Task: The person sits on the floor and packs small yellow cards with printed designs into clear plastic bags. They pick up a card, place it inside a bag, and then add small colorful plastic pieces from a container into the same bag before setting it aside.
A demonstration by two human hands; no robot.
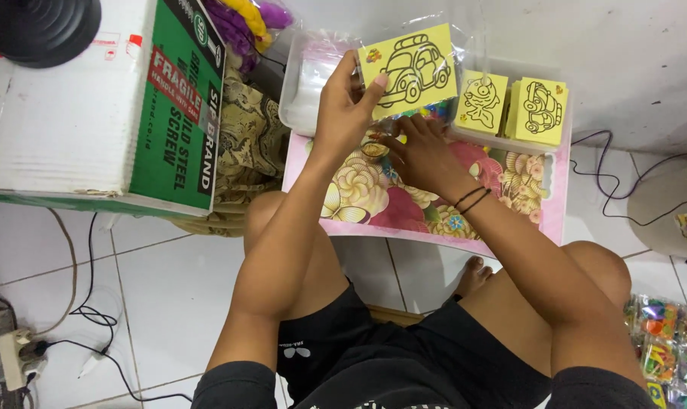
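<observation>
Pinching a yellow car card (409, 70) upright, long axis sideways, the left hand (345, 106) lifts it while the right hand (419, 151) lies spread below.

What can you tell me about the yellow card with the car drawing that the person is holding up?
The yellow card is a flat square of what looks like thin card, printed with a black outline drawing of a rounded car and a small coloured picture in its top left corner. It sits inside a clear plastic sleeve, tilted slightly. The left hand pinches its lower left edge, holding it above the small floral table. The right hand rests just below it.
</observation>
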